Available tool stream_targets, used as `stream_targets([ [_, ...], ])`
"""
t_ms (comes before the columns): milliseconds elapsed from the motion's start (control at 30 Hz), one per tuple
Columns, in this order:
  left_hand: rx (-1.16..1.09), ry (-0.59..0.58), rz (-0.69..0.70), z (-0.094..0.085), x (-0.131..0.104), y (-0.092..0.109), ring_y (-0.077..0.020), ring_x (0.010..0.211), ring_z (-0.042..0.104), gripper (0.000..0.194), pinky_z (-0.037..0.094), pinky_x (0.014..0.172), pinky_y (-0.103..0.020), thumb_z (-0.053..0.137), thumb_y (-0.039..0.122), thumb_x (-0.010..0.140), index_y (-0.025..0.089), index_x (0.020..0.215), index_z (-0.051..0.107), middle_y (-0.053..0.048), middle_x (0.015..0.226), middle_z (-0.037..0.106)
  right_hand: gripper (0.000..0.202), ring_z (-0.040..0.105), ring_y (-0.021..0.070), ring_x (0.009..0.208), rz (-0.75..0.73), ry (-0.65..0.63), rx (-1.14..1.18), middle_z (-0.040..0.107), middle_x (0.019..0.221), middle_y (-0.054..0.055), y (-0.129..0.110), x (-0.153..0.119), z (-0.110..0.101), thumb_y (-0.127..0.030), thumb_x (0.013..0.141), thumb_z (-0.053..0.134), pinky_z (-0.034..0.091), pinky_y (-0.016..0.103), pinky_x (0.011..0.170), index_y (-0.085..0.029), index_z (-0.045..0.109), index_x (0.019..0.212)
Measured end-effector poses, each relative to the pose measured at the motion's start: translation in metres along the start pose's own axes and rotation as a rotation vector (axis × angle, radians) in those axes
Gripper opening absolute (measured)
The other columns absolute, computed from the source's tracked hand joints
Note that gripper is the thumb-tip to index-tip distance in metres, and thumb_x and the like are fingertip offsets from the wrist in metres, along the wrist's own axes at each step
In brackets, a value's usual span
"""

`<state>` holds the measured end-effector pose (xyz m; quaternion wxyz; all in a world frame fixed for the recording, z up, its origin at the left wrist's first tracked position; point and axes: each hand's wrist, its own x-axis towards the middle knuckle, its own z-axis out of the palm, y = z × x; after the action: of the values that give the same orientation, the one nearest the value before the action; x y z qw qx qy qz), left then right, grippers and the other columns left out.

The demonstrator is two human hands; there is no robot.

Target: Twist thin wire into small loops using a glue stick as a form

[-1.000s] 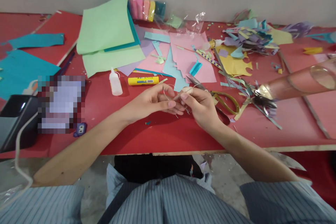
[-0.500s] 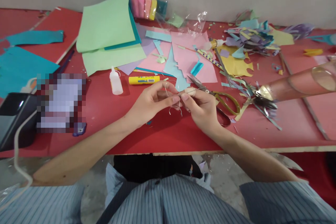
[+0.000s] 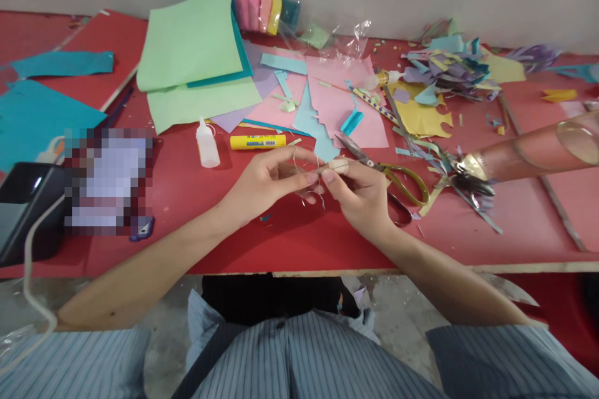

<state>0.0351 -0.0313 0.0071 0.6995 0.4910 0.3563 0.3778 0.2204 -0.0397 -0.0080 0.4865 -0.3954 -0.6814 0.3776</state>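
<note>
My left hand (image 3: 276, 179) pinches a thin, looped wire (image 3: 319, 182) between thumb and fingers, above the red table (image 3: 262, 243). Close against it, my right hand (image 3: 358, 190) grips the same wire with thumb and forefinger. A whitish wrap (image 3: 339, 166) covers part of a right finger. Curled wire ends hang below the fingertips. Scissors (image 3: 406, 184) with yellow-green handles lie just beyond and right of my right hand. Behind my left hand are a yellow glue stick (image 3: 258, 141) and a white squeeze bottle (image 3: 207, 146).
Green sheets (image 3: 187, 50), pink paper (image 3: 346, 96) and a pile of paper scraps (image 3: 449, 65) lie toward the back. A clear tube (image 3: 538, 146) reaches in from the right. A pixelated phone (image 3: 110, 181) and a black device (image 3: 35, 212) with a white cable are at left.
Both hands stay together on the wire, with only slight finger movement. The wire loops have shifted a little, and the whole view has moved slightly.
</note>
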Motion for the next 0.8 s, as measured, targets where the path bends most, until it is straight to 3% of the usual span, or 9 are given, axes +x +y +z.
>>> stream_targets([
  [133, 0.043, -0.016, -0.031, -0.006, 0.001, 0.003, -0.0148, 0.075, 0.075, 0.025, 0.062, 0.079, -0.03, 0.079, 0.03, 0.084, 0.018, 0.103, 0.068, 0.0, 0.085, 0.076, 0.027, 0.059, 0.0125, 0.064, -0.045, -0.017, -0.038, 0.07, 0.068, 0.0, 0.0, 0.001, 0.001, -0.024, 0.096, 0.061, 0.046, 0.028, 0.06, -0.022, 0.069, 0.07],
  [333, 0.317, -0.019, 0.107, -0.012, 0.001, 0.006, -0.0156, 0.094, 0.069, 0.024, 0.056, 0.084, -0.027, 0.079, 0.035, 0.084, 0.018, 0.1, 0.073, -0.003, 0.099, 0.072, 0.026, 0.055, 0.01, 0.06, -0.059, -0.034, -0.042, 0.063, 0.063, -0.002, -0.001, 0.002, 0.0, -0.016, 0.093, 0.062, 0.042, 0.025, 0.058, -0.02, 0.063, 0.068],
  [467, 0.451, -0.046, 0.171, -0.016, 0.001, 0.007, -0.0131, 0.091, 0.065, 0.026, 0.053, 0.083, -0.025, 0.077, 0.034, 0.086, 0.019, 0.106, 0.071, -0.002, 0.097, 0.069, 0.027, 0.047, 0.0094, 0.054, 0.022, -0.042, -0.012, 0.056, 0.058, -0.003, -0.001, 0.003, -0.001, -0.025, 0.094, 0.063, 0.038, 0.026, 0.053, -0.019, 0.063, 0.068],
  [600, 0.408, -0.159, 0.135, -0.02, 0.001, 0.01, -0.0115, 0.088, 0.065, 0.031, 0.055, 0.079, -0.023, 0.08, 0.026, 0.083, 0.02, 0.112, 0.069, -0.001, 0.096, 0.068, 0.038, 0.042, 0.0084, 0.048, 0.165, -0.116, 0.122, 0.05, 0.053, -0.004, -0.001, 0.005, -0.003, -0.042, 0.094, 0.066, 0.034, 0.025, 0.049, -0.02, 0.06, 0.063],
  [800, 0.394, -0.203, 0.11, -0.022, 0.002, 0.015, -0.0118, 0.086, 0.065, 0.029, 0.056, 0.078, -0.024, 0.081, 0.027, 0.081, 0.018, 0.106, 0.069, -0.002, 0.094, 0.069, 0.041, 0.041, 0.0076, 0.049, 0.256, -0.195, 0.303, 0.049, 0.053, -0.005, 0.004, 0.005, -0.006, -0.042, 0.092, 0.069, 0.032, 0.024, 0.049, -0.019, 0.058, 0.061],
])
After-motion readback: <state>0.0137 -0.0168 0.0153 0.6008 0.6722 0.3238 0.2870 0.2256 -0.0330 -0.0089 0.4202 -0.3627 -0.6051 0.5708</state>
